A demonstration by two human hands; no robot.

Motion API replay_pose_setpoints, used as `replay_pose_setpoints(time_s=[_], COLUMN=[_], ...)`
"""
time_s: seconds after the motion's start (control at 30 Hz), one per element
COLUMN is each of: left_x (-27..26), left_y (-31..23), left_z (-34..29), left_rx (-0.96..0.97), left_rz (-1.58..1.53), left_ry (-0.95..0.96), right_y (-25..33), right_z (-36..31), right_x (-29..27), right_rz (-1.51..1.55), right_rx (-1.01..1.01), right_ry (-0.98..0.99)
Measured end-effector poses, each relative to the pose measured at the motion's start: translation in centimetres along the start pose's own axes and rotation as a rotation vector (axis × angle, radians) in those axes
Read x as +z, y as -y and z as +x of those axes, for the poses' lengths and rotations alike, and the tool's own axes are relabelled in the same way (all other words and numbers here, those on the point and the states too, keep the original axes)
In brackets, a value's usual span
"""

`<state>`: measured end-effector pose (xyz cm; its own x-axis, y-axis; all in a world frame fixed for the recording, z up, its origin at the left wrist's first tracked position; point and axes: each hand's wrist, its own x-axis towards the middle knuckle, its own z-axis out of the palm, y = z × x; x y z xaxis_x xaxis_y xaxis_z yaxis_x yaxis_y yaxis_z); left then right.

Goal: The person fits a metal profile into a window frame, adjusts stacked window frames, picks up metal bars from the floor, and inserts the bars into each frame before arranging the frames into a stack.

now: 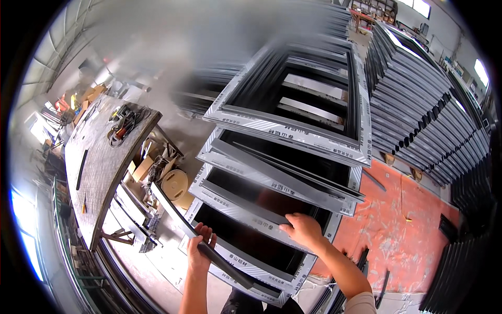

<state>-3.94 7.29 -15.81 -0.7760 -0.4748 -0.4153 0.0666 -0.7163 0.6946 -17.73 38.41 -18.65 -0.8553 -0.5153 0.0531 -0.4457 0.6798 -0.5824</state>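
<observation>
A stack of window frames (285,124) in grey metal with printed film stands before me, its lower frames stepped toward me. My left hand (201,247) is closed around a long dark metal strip (225,266), which slants from the floor side across the nearest frame's edge. My right hand (303,230) is closed at a grey strip (246,203) lying along a lower frame; its fingertips are hidden under the hand. Another loose grey strip (277,178) lies across the frame above.
At left stands a worktable (97,157) with a power tool (123,125) and cords on it. A round tan spool (175,183) and cardboard boxes sit beneath. Tall stacks of dark frames (418,99) rise at right. Orange sheeting (389,230) covers the floor there, with loose profiles nearby.
</observation>
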Motion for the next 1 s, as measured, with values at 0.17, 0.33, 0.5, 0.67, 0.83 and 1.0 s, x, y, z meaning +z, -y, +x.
replay_pose_setpoints(time_s=[0.17, 0.33, 0.5, 0.67, 0.83, 1.0], left_x=[-1.1, -3.2, -1.2, 0.0, 0.3, 0.7], left_y=[1.2, 1.1, 2.3, 3.6, 4.8, 5.7], left_z=[1.2, 1.7, 1.6, 2.1, 5.7, 10.0], left_rx=[-0.06, -0.065, -0.121, -0.101, -0.063, 0.0], left_rz=[0.022, 0.061, 0.086, 0.165, 0.115, 0.139], left_ry=[0.026, 0.086, 0.151, 0.195, 0.28, 0.278], right_y=[0.2, 1.7, 1.7, 1.8, 1.2, -0.4], right_z=[-0.1, 0.3, -0.4, -0.9, -0.4, 2.0], right_x=[0.0, 1.0, 1.7, 1.8, 2.7, 1.4], right_rz=[-0.003, -0.002, -0.039, -0.057, -0.066, -0.057], right_rx=[0.03, 0.032, 0.105, 0.111, 0.1, 0.167], right_ry=[-0.003, 0.021, -0.075, -0.132, -0.174, -0.114])
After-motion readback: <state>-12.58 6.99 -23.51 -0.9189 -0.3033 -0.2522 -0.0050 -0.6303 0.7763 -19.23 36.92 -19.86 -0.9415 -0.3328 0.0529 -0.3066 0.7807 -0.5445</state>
